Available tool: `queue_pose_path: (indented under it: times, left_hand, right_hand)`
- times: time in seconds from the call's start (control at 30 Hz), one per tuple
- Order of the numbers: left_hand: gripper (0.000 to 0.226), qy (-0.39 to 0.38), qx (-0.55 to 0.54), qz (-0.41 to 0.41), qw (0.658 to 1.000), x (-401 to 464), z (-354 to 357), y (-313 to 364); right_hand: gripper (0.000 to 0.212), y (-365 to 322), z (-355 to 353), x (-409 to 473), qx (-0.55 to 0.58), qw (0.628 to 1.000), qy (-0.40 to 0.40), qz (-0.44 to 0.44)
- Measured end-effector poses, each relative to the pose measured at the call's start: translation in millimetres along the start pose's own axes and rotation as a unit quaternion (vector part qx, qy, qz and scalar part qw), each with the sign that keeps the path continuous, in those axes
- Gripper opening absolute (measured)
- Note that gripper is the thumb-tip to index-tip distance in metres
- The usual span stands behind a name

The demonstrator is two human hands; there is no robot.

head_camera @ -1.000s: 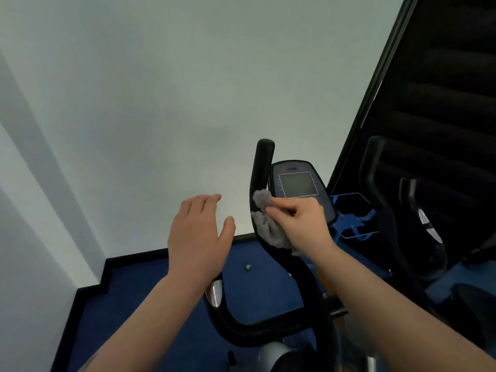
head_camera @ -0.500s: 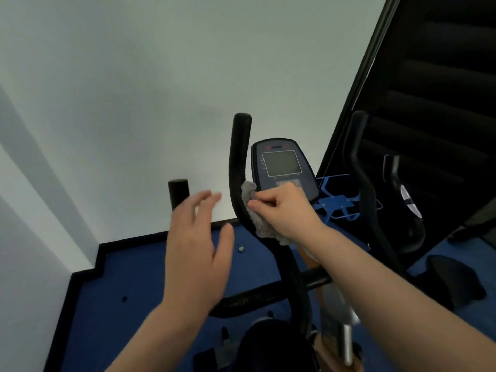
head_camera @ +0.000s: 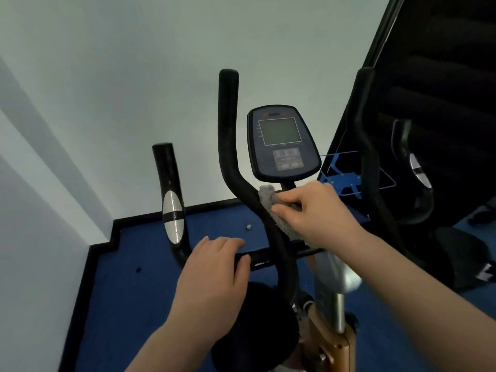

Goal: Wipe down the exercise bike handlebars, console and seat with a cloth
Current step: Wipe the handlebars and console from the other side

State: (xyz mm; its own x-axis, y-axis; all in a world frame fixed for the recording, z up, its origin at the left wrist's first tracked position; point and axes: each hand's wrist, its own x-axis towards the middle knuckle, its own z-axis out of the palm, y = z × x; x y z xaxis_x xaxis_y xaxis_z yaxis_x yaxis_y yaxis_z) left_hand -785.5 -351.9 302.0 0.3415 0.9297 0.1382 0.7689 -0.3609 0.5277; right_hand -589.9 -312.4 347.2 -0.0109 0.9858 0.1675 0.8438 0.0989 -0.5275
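Observation:
The exercise bike's tall black handlebar (head_camera: pixel 229 135) rises at centre, with the grey console (head_camera: pixel 281 143) just to its right. My right hand (head_camera: pixel 316 213) is shut on a grey cloth (head_camera: pixel 268 196) and presses it against the handlebar's bend below the console. A shorter handlebar (head_camera: pixel 169 189) with a silver sensor pad (head_camera: pixel 174 216) stands at the left. My left hand (head_camera: pixel 214 275) rests over the horizontal crossbar (head_camera: pixel 259 260), fingers curled on it. The seat is not clearly visible.
A white wall is close ahead and at the left, with a black skirting (head_camera: pixel 150 216) along the blue floor (head_camera: pixel 128 304). A dark mirror panel (head_camera: pixel 434 116) at the right reflects the bike. The orange frame post (head_camera: pixel 335 342) stands below.
The view has tilted down. My right hand has slid the cloth down the tall handlebar to below the console. My left hand has dropped from the air onto the crossbar.

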Motion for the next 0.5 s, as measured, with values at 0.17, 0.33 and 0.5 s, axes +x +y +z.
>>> queue_pose_path:
  times: [0.17,0.33,0.5]
  left_hand:
    - [0.029,-0.017,0.014,0.016,1.0,3,-2,2]
    - [0.023,-0.018,0.01,0.04,0.999,6,-2,1]
    - [0.025,-0.024,0.007,0.042,0.999,8,0,0]
  right_hand:
    - [0.015,1,11,-56,0.02,0.997,0.06,0.043]
    - [0.008,-8,22,-92,0.026,0.99,0.114,0.077]
    - [0.018,-13,26,-123,0.0,0.99,0.111,0.084]
